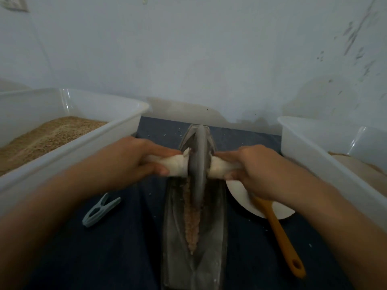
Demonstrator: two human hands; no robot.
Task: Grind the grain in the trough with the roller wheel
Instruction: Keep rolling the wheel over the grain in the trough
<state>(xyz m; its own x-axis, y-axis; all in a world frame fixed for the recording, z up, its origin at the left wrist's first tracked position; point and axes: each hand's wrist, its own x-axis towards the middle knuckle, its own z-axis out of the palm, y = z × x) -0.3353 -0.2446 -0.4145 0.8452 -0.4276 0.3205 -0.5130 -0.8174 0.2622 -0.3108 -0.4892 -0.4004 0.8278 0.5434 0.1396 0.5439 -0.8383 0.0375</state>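
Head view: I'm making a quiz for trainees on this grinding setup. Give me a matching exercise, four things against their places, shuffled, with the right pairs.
Things:
1. clothes peg
2. spatula
3. roller wheel
4. bin of grain

Places:
A. standing in the trough, held by both hands on its wrapped handles
B. far left, by the wall
C. on the dark cloth, left of the trough
D. right of the trough, head end on the white plate

Pairs: 1-C, 2-D, 3-A, 4-B
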